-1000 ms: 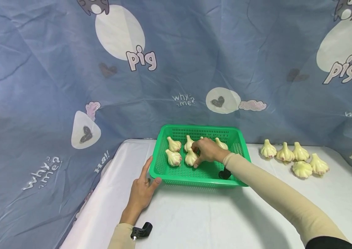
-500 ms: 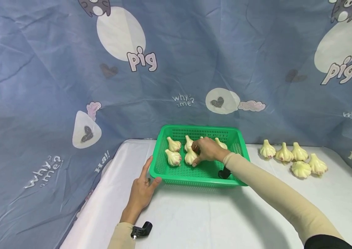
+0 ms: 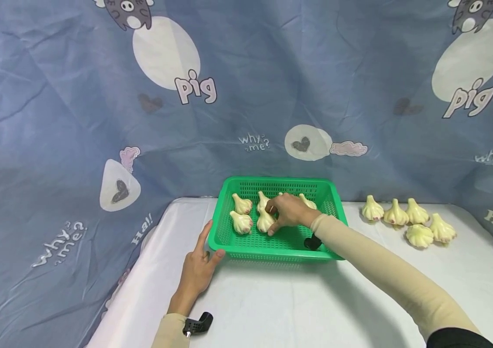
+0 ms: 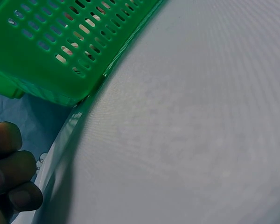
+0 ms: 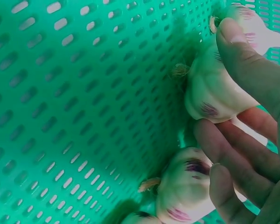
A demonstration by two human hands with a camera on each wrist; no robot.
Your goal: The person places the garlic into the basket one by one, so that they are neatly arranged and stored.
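In the head view my right hand (image 3: 291, 211) reaches into a green plastic basket (image 3: 272, 252) and grips a pale garlic bulb (image 3: 264, 223). The right wrist view shows the thumb on one side of this bulb (image 5: 214, 91) and fingers on the other. Another bulb (image 5: 184, 186) lies beside those fingers, and more bulbs (image 3: 242, 223) sit to the left in the basket. My left hand (image 3: 198, 270) is at the basket's front left corner, index finger straight along the side and thumb at the front rim. Its other fingers (image 4: 14, 172) bend below the basket's rim in the left wrist view.
Several garlic bulbs (image 3: 395, 213) lie on the white tablecloth (image 3: 263, 304) to the right of the basket. A blue printed cloth (image 3: 229, 111) hangs close behind the table. My right forearm (image 3: 381, 266) passes over the basket's front right corner.
The head view has shifted slightly, so the backdrop sits a little lower. Both hands, the basket and the bulbs keep their places.
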